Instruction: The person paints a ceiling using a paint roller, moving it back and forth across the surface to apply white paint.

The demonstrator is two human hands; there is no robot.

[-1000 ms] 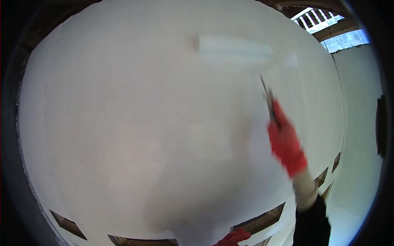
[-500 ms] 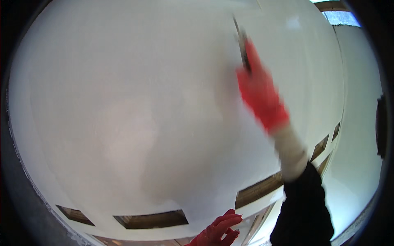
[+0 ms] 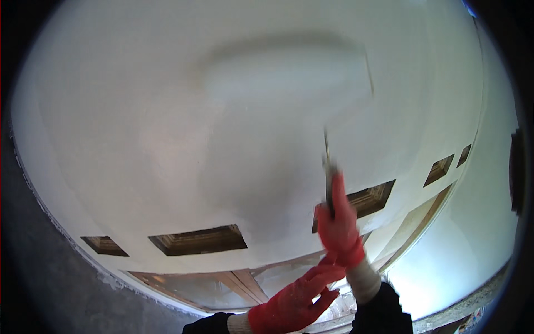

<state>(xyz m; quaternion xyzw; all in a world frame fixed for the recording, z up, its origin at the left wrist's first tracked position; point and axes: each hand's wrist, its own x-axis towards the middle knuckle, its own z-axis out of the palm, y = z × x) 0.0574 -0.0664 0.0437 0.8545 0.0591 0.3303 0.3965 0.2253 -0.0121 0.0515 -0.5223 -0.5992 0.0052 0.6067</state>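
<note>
My right hand (image 3: 339, 228), in a red glove, is closed round the dark handle of a paint roller (image 3: 283, 69). The roller's wide white head is smeared by motion, and lies across or close to the white surface (image 3: 161, 139); I cannot tell whether it touches. A thin metal rod runs from the handle up to the head's right end. Lower down is my left hand (image 3: 295, 300), also red-gloved, with its fingers stretched and slightly apart and nothing visible in them. Its fingertips overlap my right wrist in view; contact is unclear.
Several rectangular recesses, such as a dark-sided opening (image 3: 197, 240), line the surface's lower part. Below them runs a brown window frame (image 3: 242, 284) with panes. A grey band (image 3: 61, 267) borders the left side, and another pale wall (image 3: 473, 234) stands at the right.
My right hand has come down a long way with the roller, whose head now shows. My left hand has risen further into view, beside the right wrist. The view has shifted somewhat.
</note>
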